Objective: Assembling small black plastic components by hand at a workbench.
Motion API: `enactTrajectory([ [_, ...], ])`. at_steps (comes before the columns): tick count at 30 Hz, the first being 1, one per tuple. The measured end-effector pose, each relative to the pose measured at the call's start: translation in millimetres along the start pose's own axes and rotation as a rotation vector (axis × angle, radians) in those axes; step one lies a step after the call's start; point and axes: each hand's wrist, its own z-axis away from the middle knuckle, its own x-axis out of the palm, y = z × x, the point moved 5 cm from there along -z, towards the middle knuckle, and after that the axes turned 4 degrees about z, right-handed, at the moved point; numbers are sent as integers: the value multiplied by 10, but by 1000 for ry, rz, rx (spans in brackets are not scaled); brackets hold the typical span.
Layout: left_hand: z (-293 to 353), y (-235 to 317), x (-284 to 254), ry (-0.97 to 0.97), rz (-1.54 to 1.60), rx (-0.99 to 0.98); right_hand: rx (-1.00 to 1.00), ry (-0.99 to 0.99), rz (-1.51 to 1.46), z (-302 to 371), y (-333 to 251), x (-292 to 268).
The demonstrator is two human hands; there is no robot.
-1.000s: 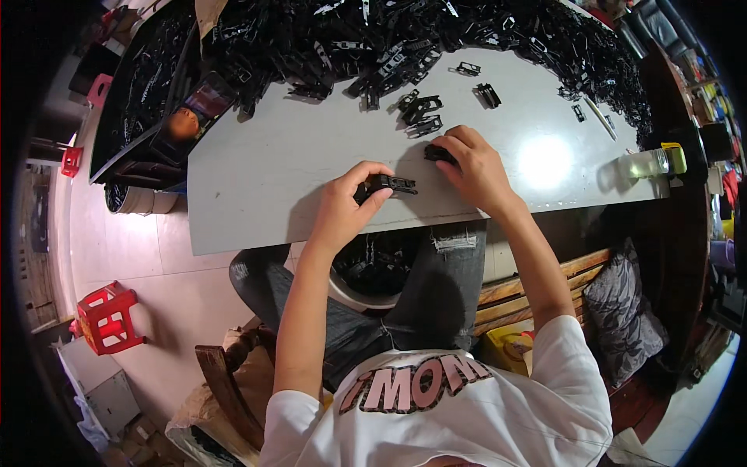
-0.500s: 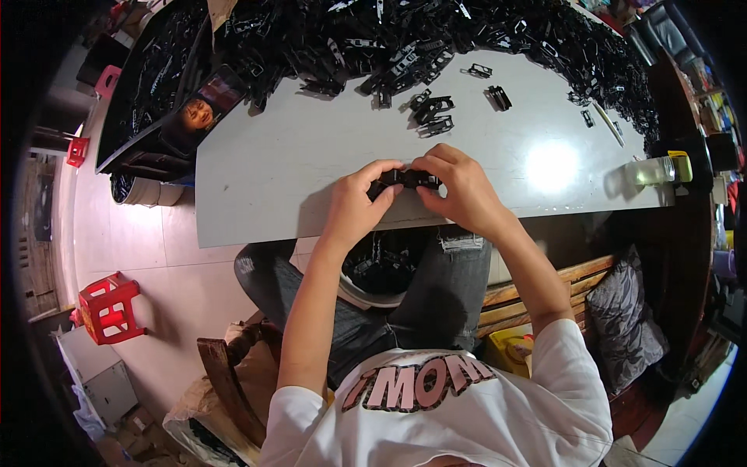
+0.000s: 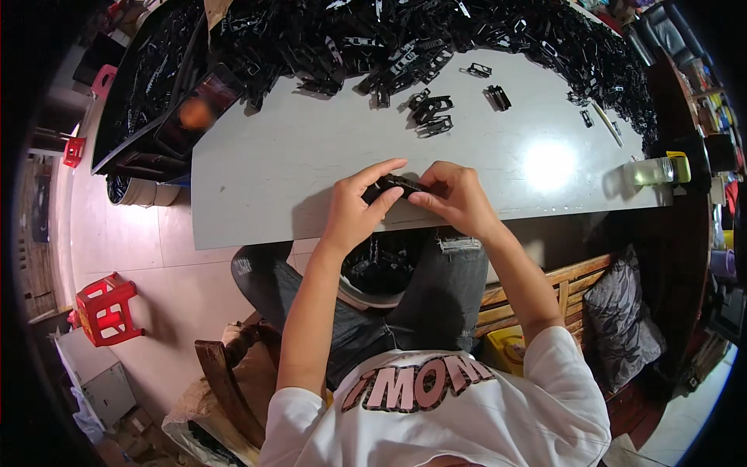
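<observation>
Both my hands meet over the near edge of the table, pinching a small black plastic part (image 3: 401,184). My left hand (image 3: 354,204) has thumb and fingers closed around its left end, with the index finger stretched above it. My right hand (image 3: 461,201) grips the right end between thumb and curled fingers. Much of the part is covered by my fingers, so its exact kind is unclear. Beyond my hands lies a small group of black frame-like parts (image 3: 433,113), with another part (image 3: 499,98) to their right.
A large heap of black parts (image 3: 296,47) covers the far side of the table (image 3: 257,171). A phone (image 3: 198,109) leans at the left. To the right stands a clear jar (image 3: 652,171). Below the table edge, a bucket (image 3: 366,299) of black parts sits between my legs.
My right hand's fingers have drawn in and curled more tightly. The black part now slants and shows less of its length. My left hand has barely moved.
</observation>
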Motion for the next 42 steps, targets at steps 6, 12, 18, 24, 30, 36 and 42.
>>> enactTrajectory([
  [6,38,6,-43,-30,46,7,-27,-18,-86,15,18,61],
  [12,57,56,-37,13,84,52,-59,26,-304,86,74,182],
  [18,225,70,-29,-26,74,-182,-15,8,-249,28,89,70],
  [24,680,111,264,-120,-470,199,13,568,592,-302,-12,-260],
  [30,846,-385,406,-167,-880,171,51,636,567,-324,163,-229],
  [36,722,-17,439,-251,-728,361,62,459,592,28,91,-264],
  [42,149,421,90,-44,-763,503,88,662,683,-154,216,-888],
])
